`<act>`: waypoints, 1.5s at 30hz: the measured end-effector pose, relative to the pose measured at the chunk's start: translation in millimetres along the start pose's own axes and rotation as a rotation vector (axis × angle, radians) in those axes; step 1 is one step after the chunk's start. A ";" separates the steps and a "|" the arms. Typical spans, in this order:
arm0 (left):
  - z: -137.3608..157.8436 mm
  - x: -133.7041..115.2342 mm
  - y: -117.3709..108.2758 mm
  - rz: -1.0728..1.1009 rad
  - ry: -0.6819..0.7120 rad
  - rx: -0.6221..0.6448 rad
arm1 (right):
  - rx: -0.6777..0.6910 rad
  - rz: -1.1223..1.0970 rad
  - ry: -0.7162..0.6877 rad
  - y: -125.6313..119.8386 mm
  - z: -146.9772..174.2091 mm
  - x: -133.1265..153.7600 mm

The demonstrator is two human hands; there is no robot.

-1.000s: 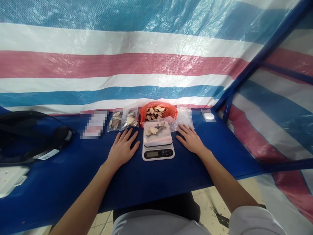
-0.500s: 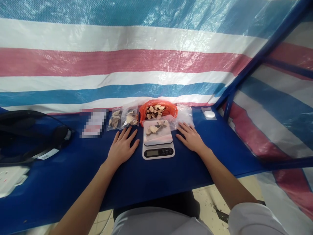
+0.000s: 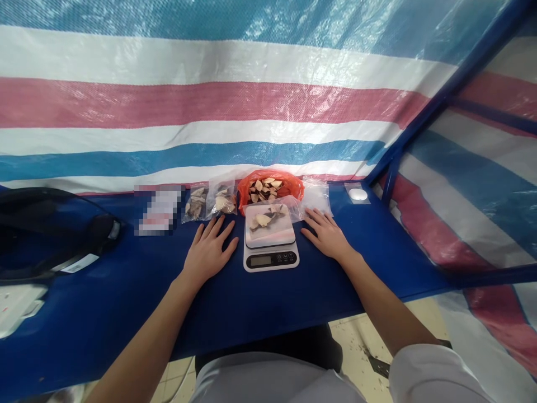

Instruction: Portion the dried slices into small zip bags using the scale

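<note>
Scale point(image 3: 272, 251) sits at centre of frame — clear bag point(image 3: 292, 206) of pale slices point(image 3: 263, 220) on top. Left hand point(image 3: 208, 250), left of centre, and right hand point(image 3: 326, 234), right of centre, lie flat — spread wide, gripping nothing.

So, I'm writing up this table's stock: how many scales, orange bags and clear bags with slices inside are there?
Scale: 1
Orange bag: 1
Clear bags with slices: 3, one of them on the scale
Total: 5
</note>
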State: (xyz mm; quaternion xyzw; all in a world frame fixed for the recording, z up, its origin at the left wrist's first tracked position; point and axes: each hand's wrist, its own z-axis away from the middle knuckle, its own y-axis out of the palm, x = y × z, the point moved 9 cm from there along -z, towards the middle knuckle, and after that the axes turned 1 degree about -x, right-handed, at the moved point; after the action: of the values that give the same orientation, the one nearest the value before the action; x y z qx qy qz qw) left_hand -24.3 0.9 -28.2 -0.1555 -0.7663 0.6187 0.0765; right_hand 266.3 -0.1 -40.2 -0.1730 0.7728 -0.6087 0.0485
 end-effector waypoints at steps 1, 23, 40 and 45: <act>0.0 0.3 0.3 0.002 -0.001 0.003 | -0.001 -0.004 0.001 -0.2 0.0 -0.1; -2.2 -21.6 -52.1 0.232 0.187 -0.410 | -0.250 -0.389 0.124 -47.1 -6.1 -5.8; -29.8 -56.1 -43.9 0.437 0.320 -0.246 | -0.224 -1.149 0.406 -15.3 -34.6 -11.5; -32.1 -53.8 -43.0 0.470 0.280 -0.210 | -0.148 -1.255 0.381 -13.1 -37.7 -4.2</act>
State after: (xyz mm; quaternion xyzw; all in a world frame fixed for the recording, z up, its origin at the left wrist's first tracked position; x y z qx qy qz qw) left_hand 30.0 4.7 24.7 -0.4198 -0.7511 0.5091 0.0197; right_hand 262.2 33.4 -18.6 -0.4826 0.5604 -0.4865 -0.4652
